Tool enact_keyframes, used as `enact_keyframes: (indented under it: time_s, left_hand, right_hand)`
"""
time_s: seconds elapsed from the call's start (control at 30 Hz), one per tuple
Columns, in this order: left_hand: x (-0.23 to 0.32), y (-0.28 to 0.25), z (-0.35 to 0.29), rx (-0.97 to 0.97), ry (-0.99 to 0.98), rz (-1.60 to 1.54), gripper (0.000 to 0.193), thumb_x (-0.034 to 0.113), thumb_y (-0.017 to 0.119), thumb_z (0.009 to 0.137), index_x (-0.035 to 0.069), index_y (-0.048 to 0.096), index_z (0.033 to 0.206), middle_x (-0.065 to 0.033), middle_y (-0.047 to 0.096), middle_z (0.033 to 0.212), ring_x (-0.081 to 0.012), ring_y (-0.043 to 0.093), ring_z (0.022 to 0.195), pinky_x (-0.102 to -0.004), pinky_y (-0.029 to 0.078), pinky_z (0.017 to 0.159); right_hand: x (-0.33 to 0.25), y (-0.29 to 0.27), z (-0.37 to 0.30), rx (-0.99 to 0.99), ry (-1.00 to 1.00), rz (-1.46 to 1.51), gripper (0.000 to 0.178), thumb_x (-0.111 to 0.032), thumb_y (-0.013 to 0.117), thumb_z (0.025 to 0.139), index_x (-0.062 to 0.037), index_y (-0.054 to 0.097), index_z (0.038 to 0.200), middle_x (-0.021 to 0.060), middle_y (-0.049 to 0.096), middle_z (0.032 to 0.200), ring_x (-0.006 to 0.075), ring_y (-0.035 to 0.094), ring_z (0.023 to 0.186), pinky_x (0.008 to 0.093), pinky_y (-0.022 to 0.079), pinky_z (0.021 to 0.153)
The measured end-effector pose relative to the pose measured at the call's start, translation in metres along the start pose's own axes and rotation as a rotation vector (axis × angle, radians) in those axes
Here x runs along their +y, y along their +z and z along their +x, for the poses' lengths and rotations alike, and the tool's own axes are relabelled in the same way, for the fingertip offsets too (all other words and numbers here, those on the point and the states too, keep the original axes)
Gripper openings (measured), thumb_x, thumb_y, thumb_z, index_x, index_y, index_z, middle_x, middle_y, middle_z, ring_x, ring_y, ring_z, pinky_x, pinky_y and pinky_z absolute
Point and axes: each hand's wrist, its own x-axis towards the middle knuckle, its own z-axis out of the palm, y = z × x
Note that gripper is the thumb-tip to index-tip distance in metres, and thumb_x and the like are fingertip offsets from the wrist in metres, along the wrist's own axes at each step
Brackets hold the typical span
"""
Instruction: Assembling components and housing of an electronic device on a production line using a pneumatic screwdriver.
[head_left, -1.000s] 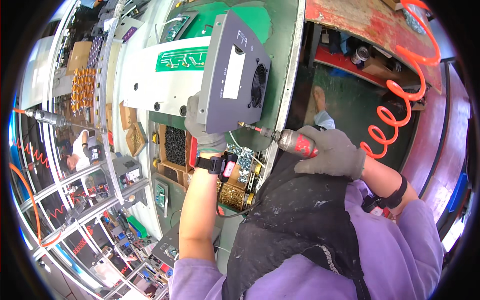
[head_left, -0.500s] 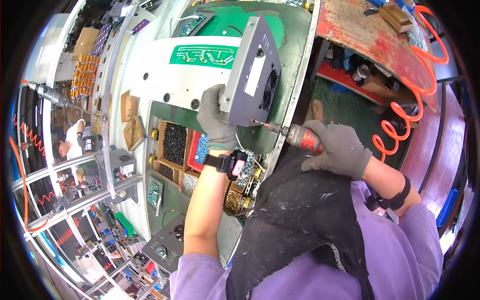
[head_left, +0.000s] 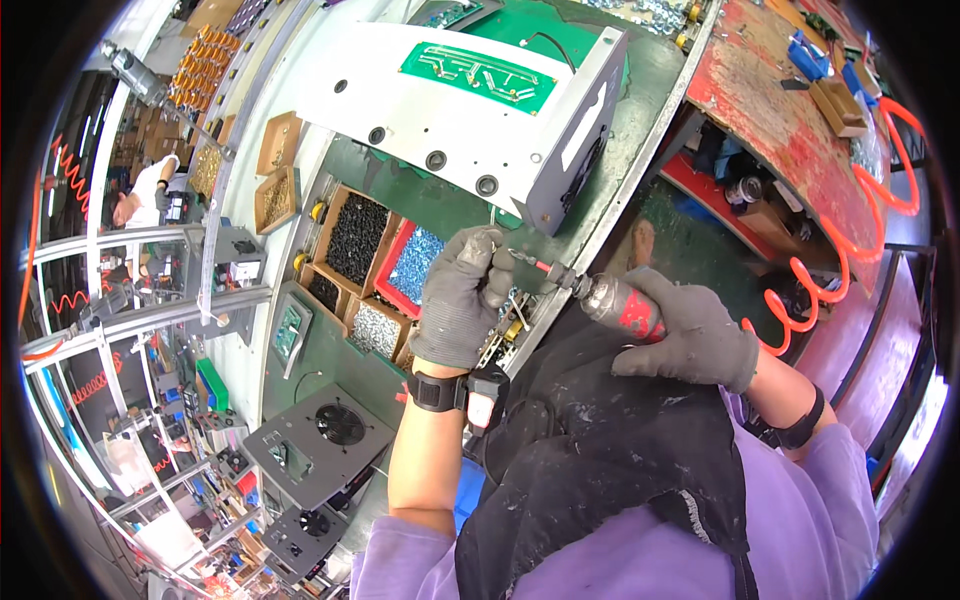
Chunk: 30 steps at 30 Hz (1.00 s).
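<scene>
Lying on the green desk [head_left: 420, 195], a long white metal casing [head_left: 440, 110] awaits fastening; the red-and-silver air screwdriver [head_left: 610, 300] points toward its near corner. Right hand [head_left: 695, 340] wraps the tool's body, left hand [head_left: 460, 295] pinches its bit; keeping that bit square should prevent slipping.

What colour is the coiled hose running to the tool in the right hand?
Bright orange; the coiled hose shows best in the head view.
</scene>
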Motion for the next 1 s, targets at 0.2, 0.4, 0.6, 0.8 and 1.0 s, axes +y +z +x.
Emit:
enact_keyframes:
  time_s: [0.2,0.4,0.6,0.8,1.0]
  left_hand:
    - [-0.013,0.022,-0.002,0.081,0.016,0.152,0.026,0.026,0.052,0.099,0.001,0.056,0.104,-0.0028,0.061,0.080,-0.0052,0.051,0.059,-0.0141,0.037,0.049]
    - [-0.028,0.043,0.007,-0.027,-0.051,0.091,0.024,0.026,0.057,0.096,0.002,0.057,0.101,-0.0011,0.060,0.072,-0.0040,0.053,0.056,-0.0147,0.041,0.047]
    - [-0.039,0.058,0.012,0.090,-0.139,0.165,0.025,0.032,0.055,0.097,0.006,0.055,0.097,0.0009,0.055,0.070,-0.0051,0.045,0.050,-0.0160,0.035,0.043]
    - [-0.052,0.067,0.019,0.035,-0.014,0.121,0.023,0.029,0.057,0.096,0.007,0.056,0.101,-0.0002,0.054,0.067,-0.0063,0.045,0.050,-0.0176,0.035,0.044]
    - [-0.052,0.067,0.030,-0.168,-0.089,0.169,0.022,0.027,0.058,0.095,0.006,0.057,0.104,-0.0016,0.051,0.062,-0.0083,0.041,0.049,-0.0197,0.032,0.046]
  right_hand:
    - [0.006,-0.005,-0.009,0.033,0.056,-0.081,0.069,-0.047,0.080,0.066,-0.0127,0.052,0.119,0.0160,0.062,0.092,0.0355,0.061,0.088,0.0416,0.049,0.077]
    - [0.020,-0.012,-0.024,0.003,0.109,-0.022,0.069,-0.048,0.078,0.067,-0.0125,0.052,0.119,0.0169,0.063,0.089,0.0362,0.063,0.081,0.0417,0.050,0.072]
    - [0.031,-0.018,-0.033,0.024,0.093,-0.103,0.066,-0.048,0.077,0.069,-0.0117,0.051,0.118,0.0170,0.063,0.082,0.0353,0.064,0.080,0.0413,0.050,0.071]
    - [0.042,-0.023,-0.032,-0.009,0.130,0.073,0.064,-0.048,0.076,0.071,-0.0102,0.051,0.117,0.0172,0.063,0.081,0.0348,0.064,0.079,0.0399,0.049,0.069]
    - [0.053,-0.041,-0.028,-0.088,0.062,0.260,0.063,-0.049,0.075,0.072,-0.0086,0.052,0.114,0.0165,0.064,0.082,0.0349,0.063,0.080,0.0399,0.047,0.072]
